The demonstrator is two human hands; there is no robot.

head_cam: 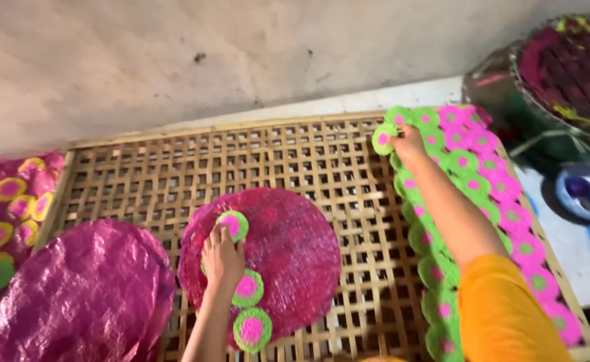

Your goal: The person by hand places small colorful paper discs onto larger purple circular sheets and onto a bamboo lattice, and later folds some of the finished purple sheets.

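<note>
We see a bamboo rack (295, 154) bearing a big pink disc (288, 248); our left hand (222, 258) presses flat, fingers apart, on its small green rounds, while our right hand (407, 142) pinches a green round (382, 139) at the strip (462, 174)

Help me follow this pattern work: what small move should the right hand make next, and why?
Probably carry the small green disc in the right hand over to the magenta round, beside the disc under the left hand. Three discs already curve along its left edge; the rest is bare.
</note>
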